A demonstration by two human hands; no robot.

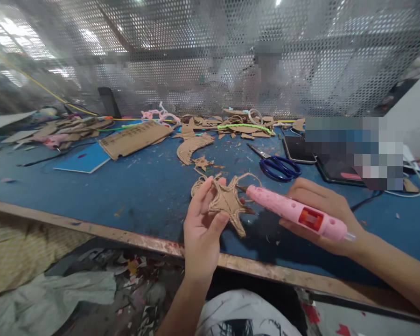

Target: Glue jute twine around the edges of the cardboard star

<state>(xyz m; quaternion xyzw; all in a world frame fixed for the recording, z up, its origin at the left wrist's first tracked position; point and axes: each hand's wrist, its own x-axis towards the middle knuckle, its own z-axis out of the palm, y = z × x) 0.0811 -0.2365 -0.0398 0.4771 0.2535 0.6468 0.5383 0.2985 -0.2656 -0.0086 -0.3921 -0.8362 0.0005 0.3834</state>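
Observation:
Between the fingers and thumb of my left hand (205, 221) is a cardboard star (228, 201) with twine laid along its edges. My right hand (318, 210) is wrapped round a pink glue gun (290, 207), with a clear stick poking from its back end. The dark nozzle is at the star's upper right point; whether it touches cannot be made out. A small bundle of twine (197, 185) lies just behind my left fingers, and a loose strand of it loops behind the star.
Blue-handled scissors (280, 167) lie beyond my right hand, beside a phone (300, 149). Cardboard scraps (203, 122), a curved cardboard cutout (192, 145) and a cardboard sheet (136, 139) lie farther back, before a perforated metal screen (196, 56). The table's front edge (154, 242) is close to me.

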